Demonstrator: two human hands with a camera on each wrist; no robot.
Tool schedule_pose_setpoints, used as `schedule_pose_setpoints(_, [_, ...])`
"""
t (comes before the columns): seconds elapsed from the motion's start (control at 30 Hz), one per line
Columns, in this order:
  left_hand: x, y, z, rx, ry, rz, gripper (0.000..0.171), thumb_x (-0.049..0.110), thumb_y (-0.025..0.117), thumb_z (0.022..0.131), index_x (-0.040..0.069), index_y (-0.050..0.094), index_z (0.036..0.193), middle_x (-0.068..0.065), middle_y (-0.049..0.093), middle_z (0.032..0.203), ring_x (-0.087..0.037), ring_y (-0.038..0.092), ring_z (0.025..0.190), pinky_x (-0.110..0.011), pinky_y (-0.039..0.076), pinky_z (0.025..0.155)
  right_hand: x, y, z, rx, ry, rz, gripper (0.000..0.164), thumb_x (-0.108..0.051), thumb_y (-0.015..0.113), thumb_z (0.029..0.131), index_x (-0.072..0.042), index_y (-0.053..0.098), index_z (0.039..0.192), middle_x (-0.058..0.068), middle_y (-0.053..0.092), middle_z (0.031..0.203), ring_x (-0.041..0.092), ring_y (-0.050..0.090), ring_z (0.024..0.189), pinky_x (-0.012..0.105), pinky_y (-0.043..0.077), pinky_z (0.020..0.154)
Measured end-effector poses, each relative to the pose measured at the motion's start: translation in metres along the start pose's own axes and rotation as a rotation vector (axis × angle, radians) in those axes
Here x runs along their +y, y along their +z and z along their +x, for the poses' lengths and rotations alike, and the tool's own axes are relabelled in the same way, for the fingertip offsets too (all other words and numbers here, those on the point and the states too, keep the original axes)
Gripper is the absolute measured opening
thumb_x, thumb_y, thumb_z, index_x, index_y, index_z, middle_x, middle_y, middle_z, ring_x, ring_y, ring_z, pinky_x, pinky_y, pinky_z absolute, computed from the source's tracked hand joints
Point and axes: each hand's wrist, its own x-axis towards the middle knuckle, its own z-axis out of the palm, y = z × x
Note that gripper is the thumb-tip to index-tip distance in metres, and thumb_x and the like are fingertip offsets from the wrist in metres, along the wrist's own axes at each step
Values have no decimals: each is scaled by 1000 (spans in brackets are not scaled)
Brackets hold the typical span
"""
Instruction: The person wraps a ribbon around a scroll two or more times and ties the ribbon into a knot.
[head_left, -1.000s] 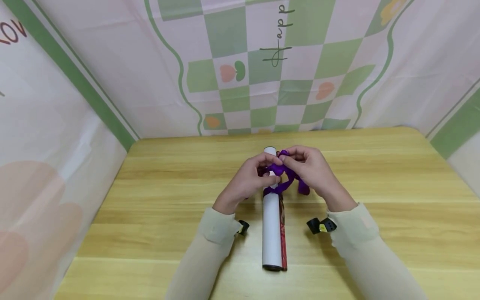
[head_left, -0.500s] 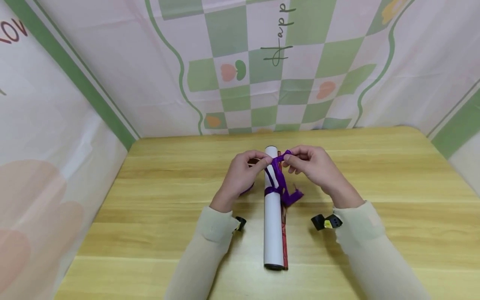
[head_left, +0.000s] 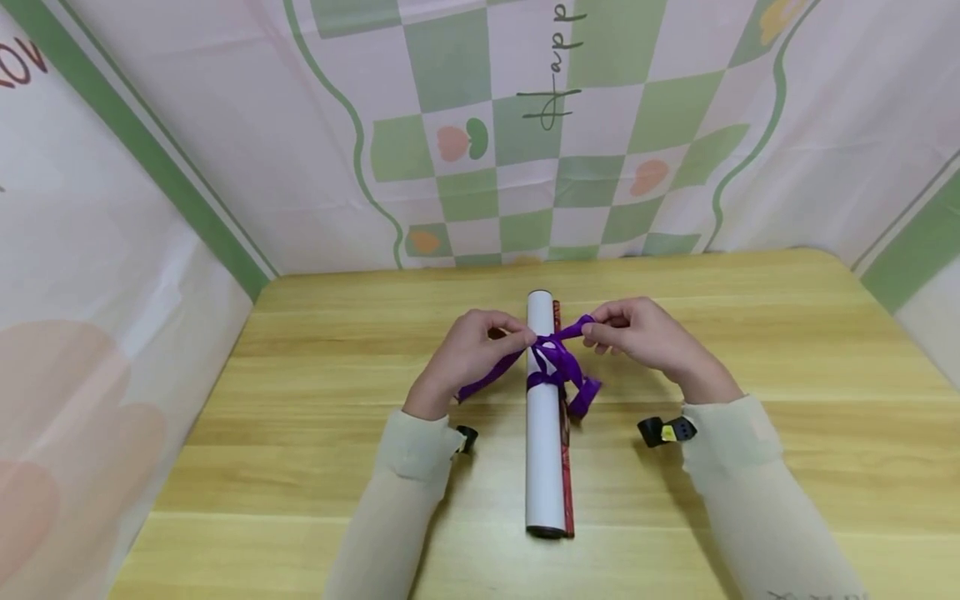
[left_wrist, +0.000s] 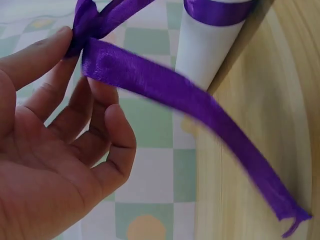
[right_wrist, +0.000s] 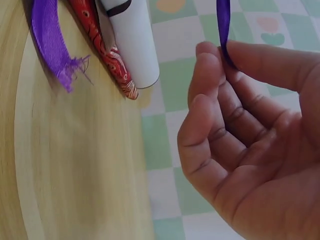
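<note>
A purple ribbon [head_left: 562,362] is wrapped around a white tube [head_left: 544,458] that lies lengthwise on the table, beside a thin red patterned item [head_left: 568,492]. Above the tube my left hand [head_left: 480,350] pinches gathered ribbon between thumb and index finger; a loose end [left_wrist: 220,120] trails from that pinch in the left wrist view. On the other side my right hand [head_left: 641,337] pinches a ribbon loop between thumb and fingertips. The ribbon stretches between both hands. Another frayed end [right_wrist: 55,55] hangs to the right of the tube.
The wooden table [head_left: 322,433] extends around the tube on all sides. Behind it hangs a green-and-white checked cloth [head_left: 525,167]. A small black wrist camera sits at each cuff, the right one [head_left: 663,431] close above the table.
Both hands have moved apart, the left toward the left and the right toward the right. The ribbon between them has been drawn out, and a loose end now shows below the left hand.
</note>
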Motion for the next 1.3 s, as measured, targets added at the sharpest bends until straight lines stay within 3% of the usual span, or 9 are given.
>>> schedule_pose_setpoints(0.23, [-6,-10,-3,10,-10,-28,20,31,71,103,14,82,105,-1,76,112,-17,63,96,-31,51,83,8,-3,2,-31,32,-41,25,-18,60,108,4,71,110,14,78,102,21,72,92,34,59,81])
schedule_pose_setpoints(0.4, [-10,-23,-6,15,-6,-33,20,27,67,106,13,80,106,-3,74,101,-24,63,91,-29,50,77,15,-10,0,-55,52,-78,25,-14,59,107,8,71,112,16,77,103,19,73,93,30,59,81])
schedule_pose_setpoints(0.57, [-16,-36,-9,-75,-59,-3,18,23,67,105,10,80,107,-4,75,99,-21,64,91,-30,52,81,21,-17,-2,-92,64,-145,24,-15,61,105,6,72,110,8,74,97,16,61,87,28,51,74])
schedule_pose_setpoints(0.77, [-24,-44,-12,-190,-116,98,15,18,70,103,8,80,100,-4,78,97,-17,65,91,-27,51,82,33,-23,-4,-138,79,-187,20,-15,63,104,4,72,102,2,65,83,14,52,75,27,44,66])
schedule_pose_setpoints(0.97, [-29,-48,-15,-242,-198,192,13,17,71,102,10,81,98,-2,78,99,-14,62,92,-31,51,88,43,-29,-6,-163,98,-211,19,-14,63,103,-1,68,90,-2,57,73,12,49,67,26,42,63])
schedule_pose_setpoints(1.17, [-34,-51,-18,-301,-277,275,12,19,72,101,13,81,96,0,77,103,-16,62,99,-41,51,100,49,-33,-7,-179,130,-224,17,-13,64,102,-1,69,91,-2,58,74,13,50,67,26,42,63])
schedule_pose_setpoints(1.3, [-35,-53,-19,-323,-330,303,11,19,72,101,14,80,95,1,77,102,-15,62,97,-41,51,98,49,-34,-8,-187,153,-238,18,-13,64,102,-2,68,88,-2,59,73,14,50,68,27,42,63])
